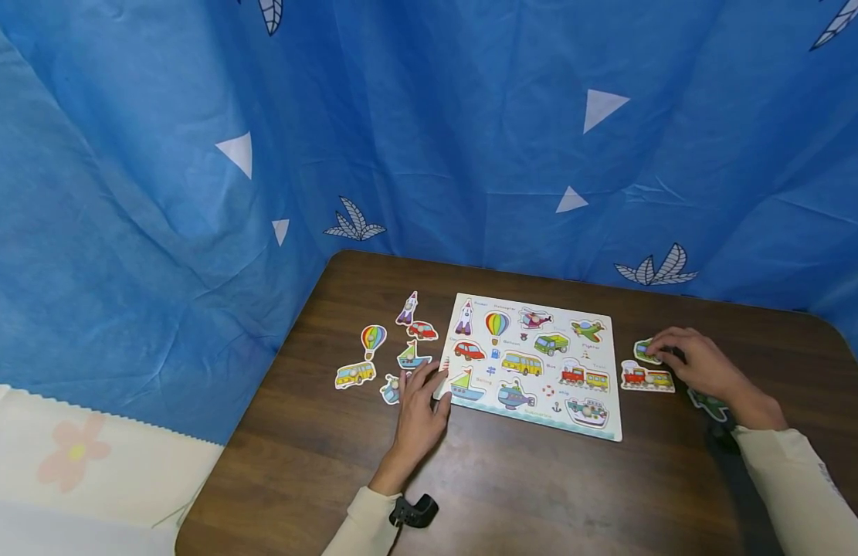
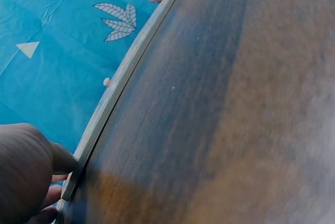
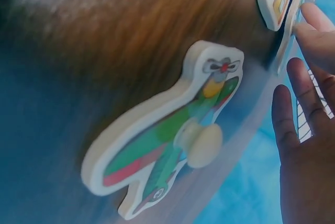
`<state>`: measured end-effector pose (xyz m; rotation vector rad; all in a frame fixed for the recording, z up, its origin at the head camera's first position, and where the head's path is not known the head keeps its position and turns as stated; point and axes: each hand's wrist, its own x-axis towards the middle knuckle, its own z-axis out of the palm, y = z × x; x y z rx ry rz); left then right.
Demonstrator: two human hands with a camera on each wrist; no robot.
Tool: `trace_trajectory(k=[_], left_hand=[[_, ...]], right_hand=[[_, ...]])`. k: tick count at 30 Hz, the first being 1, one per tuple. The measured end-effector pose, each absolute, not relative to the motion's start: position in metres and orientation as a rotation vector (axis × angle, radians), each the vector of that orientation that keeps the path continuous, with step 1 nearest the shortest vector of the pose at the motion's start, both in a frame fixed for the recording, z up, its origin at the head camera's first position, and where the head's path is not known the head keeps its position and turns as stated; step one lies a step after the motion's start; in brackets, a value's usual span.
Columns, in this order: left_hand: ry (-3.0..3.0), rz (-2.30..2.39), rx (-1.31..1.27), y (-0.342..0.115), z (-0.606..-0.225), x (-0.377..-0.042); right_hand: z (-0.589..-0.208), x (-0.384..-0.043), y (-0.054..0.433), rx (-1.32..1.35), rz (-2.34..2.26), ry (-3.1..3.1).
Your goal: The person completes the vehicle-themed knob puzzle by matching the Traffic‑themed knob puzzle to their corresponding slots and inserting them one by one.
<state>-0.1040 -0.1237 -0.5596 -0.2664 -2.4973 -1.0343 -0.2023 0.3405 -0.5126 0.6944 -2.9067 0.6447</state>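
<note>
A white puzzle board [image 1: 533, 428] printed with vehicles lies on the brown table. At its lower left corner my left hand [image 1: 422, 417] rests with fairly straight fingers, touching the edge; the thumb meets the board's side in the left wrist view. Partly under that hand is a blue puzzle piece [image 1: 390, 390]. To the right of the board, my right hand [image 1: 710, 374] pinches a green truck piece [image 1: 642, 351] between thumb and fingers. Just below that lies a train piece [image 1: 647, 379]. A green airplane piece [image 3: 152, 140] with a round knob lies near the right wrist.
Left of the board lie a rocket piece [image 1: 407, 309], a red car piece [image 1: 422, 331], a sailboat piece [image 1: 411, 357], a balloon piece [image 1: 374, 338] and a yellow bus piece [image 1: 355, 375]. A blue curtain [image 1: 429, 139] hangs behind the table [image 1: 512, 494].
</note>
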Motion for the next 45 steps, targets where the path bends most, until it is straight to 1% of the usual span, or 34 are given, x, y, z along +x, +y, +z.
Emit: trace_trajectory(k=[19, 36, 45], left_hand=[[-2.5, -1.024, -0.268, -0.124, -0.56, -0.103], [-2.498, -1.025, -0.268, -0.123, -0.56, -0.104], [-2.502, -1.023, -0.265, -0.123, -0.561, -0.103]], right_hand=[[-0.511, -0.207, 0.32, 0.838, 0.582, -2.781], [-0.506, -0.213, 0.284, 0.849, 0.673, -2.89], [-0.505, -0.215, 0.263, 0.914, 0.689, -2.883]])
